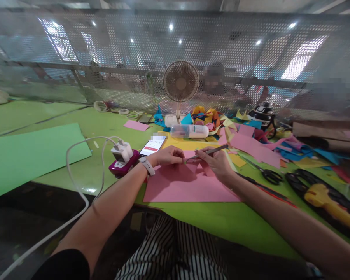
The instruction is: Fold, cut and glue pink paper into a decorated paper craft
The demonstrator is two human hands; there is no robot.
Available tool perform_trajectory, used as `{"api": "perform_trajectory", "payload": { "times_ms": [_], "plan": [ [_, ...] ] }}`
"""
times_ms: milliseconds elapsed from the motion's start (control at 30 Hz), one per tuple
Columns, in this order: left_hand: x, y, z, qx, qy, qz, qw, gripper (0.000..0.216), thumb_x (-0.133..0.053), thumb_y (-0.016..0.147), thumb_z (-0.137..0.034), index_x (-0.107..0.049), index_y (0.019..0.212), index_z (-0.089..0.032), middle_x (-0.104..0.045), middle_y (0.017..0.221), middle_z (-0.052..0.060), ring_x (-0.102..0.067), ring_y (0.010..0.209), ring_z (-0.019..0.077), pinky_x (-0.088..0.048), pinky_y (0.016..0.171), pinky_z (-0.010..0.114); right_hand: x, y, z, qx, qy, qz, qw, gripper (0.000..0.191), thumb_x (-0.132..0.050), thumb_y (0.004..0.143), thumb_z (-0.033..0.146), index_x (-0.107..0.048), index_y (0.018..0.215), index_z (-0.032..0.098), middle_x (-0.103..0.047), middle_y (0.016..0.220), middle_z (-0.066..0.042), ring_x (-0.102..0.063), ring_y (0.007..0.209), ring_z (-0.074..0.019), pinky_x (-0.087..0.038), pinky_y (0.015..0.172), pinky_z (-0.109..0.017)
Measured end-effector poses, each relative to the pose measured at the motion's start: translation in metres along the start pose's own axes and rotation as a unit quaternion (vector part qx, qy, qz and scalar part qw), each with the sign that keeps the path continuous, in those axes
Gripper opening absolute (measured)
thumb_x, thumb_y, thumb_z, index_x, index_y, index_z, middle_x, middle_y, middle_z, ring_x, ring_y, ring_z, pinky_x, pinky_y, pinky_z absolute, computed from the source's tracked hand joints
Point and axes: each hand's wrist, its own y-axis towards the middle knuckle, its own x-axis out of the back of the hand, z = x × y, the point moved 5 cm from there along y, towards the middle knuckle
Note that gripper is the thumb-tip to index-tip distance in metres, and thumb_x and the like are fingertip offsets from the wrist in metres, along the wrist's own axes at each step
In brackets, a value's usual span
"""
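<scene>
1. Left hand presses its fingertips on the large pink paper sheet, pinning its far edge to the green tabletop.
2. Right hand pinches a slim grey pencil-like tool; its tip meets the sheet beside the left fingertips.
3. Judgement: keep the sheet pinned flat and the tool stroke short and steady.
4. The sheet spreads from both hands toward 6 o'clock; the black-handled scissors lie at 3 o'clock, apart.

Two hands on the bench: left hand, right hand; one pink sheet beneath the fingers; one grey pencil in the right fingers; one phone just left of the left fingers; one fan and one bottle beyond the fingertips; one pair of black scissors right of the right fingers; one green sheet far left.
</scene>
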Motion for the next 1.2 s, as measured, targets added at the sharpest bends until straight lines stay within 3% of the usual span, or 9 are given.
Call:
{"api": "perform_trajectory", "payload": {
  "times_ms": [300, 1200],
  "plan": [
    [0.0004, 0.0014, 0.0013, -0.013, 0.005, 0.001, 1.0, 0.02, -0.067, 0.07, -0.032, -0.062, 0.074, -0.012, -0.059, 0.055, 0.0, -0.054, 0.048, 0.0108, -0.042, 0.048, 0.02, -0.0006, -0.0002, 0.0027, 0.02, -0.031, 0.001, 0.999, 0.027, -0.072, 0.065, 0.041, -0.064, 0.075, 0.017, -0.069, 0.066, -0.003, -0.068, 0.063, -0.0194, -0.053, 0.06, -0.028],
    [0.0013, 0.0028, 0.004, -0.008, 0.008, 0.001, 1.0, 0.028, -0.068, 0.071, -0.038, -0.062, 0.076, -0.012, -0.058, 0.055, -0.001, -0.053, 0.048, 0.0098, -0.041, 0.048, 0.02, 0.0011, 0.0012, -0.0015, 0.032, -0.03, 0.001, 0.999, 0.028, -0.071, 0.066, 0.042, -0.062, 0.075, 0.017, -0.07, 0.066, -0.003, -0.068, 0.065, -0.0213, -0.054, 0.058, -0.029]
  ]
}}
